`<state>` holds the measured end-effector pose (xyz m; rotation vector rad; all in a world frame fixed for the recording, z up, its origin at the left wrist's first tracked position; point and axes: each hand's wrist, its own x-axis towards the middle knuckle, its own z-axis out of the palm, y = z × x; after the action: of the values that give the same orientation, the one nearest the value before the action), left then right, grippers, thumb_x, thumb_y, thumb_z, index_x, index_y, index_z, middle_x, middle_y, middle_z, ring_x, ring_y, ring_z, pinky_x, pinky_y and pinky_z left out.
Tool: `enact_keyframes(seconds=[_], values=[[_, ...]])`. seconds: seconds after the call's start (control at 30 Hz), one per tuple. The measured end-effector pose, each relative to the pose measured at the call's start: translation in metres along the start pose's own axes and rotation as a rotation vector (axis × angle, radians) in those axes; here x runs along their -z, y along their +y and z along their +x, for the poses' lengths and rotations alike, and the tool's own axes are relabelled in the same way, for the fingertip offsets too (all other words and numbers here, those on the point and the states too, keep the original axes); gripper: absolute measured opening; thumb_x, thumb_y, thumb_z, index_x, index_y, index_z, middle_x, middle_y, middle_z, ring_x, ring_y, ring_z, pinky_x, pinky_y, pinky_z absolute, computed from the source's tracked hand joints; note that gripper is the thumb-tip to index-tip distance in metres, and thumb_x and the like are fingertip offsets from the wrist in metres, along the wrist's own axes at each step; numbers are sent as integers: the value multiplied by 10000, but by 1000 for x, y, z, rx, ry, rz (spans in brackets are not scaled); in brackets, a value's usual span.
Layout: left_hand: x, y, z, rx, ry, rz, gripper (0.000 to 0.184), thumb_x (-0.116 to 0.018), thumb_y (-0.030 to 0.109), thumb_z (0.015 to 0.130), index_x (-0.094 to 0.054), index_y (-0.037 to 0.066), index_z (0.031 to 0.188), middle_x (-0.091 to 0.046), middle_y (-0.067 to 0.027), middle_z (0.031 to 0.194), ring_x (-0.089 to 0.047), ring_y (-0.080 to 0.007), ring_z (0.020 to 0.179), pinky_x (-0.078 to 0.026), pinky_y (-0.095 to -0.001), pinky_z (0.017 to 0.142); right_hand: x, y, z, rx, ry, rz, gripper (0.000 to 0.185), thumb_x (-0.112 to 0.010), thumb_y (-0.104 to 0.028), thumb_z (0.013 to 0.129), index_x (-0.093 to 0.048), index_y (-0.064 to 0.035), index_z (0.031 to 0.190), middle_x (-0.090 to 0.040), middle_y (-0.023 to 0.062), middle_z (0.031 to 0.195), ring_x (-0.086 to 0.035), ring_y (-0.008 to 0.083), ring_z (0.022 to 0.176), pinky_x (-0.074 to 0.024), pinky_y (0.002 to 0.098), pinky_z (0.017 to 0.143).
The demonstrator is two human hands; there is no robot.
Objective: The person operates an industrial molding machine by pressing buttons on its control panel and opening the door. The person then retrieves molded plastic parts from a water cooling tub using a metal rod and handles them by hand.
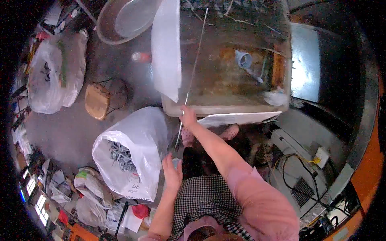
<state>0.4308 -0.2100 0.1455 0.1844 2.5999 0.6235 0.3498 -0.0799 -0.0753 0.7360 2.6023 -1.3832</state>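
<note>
My right hand (188, 117) is wrapped round a long thin metal rod (196, 64) near the front left corner of a large water-filled tub (225, 111). The rod slants up over the tub, and its lower end comes down near my other hand. My left hand (172, 170) is held with its fingers apart and nothing in it, beside a white plastic sack (145, 160). Inside the sack's open mouth lie several grey pieces (122, 154). A light blue scoop-like item (243, 59) is in the tub.
A small stool (97, 101) and a second plastic sack (56, 76) stand on the left. Behind them is a round basin (128, 20). Bags and papers lie at the lower left. Cables (299, 172) run over a metal cabinet on the right.
</note>
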Motion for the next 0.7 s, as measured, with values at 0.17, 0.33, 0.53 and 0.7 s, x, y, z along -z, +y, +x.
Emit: enact_keyframes(seconds=[0.17,0.33,0.53,0.7], values=[[-11,28,22,52,-67,344,516,-517,226,803,-307,-21,1204,-426,-233,1091,-461,-364,962,-384,-421,798,63,-61,-51,-70,-165,393,274,-648,-88,635,-517,-60,875,-539,94,648,-542,226,603,-437,325,563],[24,38,-5,153,-230,146,421,-460,209,833,-339,23,1190,-503,-244,1008,-521,-399,854,-422,-464,671,121,-103,-110,-51,-254,458,341,-639,-78,684,-510,-71,1000,-499,47,678,-496,145,559,-419,284,527],[102,43,-73,-55,-220,55,286,-427,191,848,-432,91,1116,-562,-226,814,-541,-404,716,-425,-462,607,203,-133,-160,-208,-459,578,530,-543,-138,803,-296,-102,1270,-519,71,711,-545,166,602,-459,313,601],[113,57,-96,-61,-307,157,285,-436,210,847,-437,90,1106,-562,-224,769,-539,-408,691,-418,-476,595,258,-89,-193,-98,-236,329,392,-519,-140,805,-379,-58,1162,-597,125,719,-597,217,672,-470,331,624]])
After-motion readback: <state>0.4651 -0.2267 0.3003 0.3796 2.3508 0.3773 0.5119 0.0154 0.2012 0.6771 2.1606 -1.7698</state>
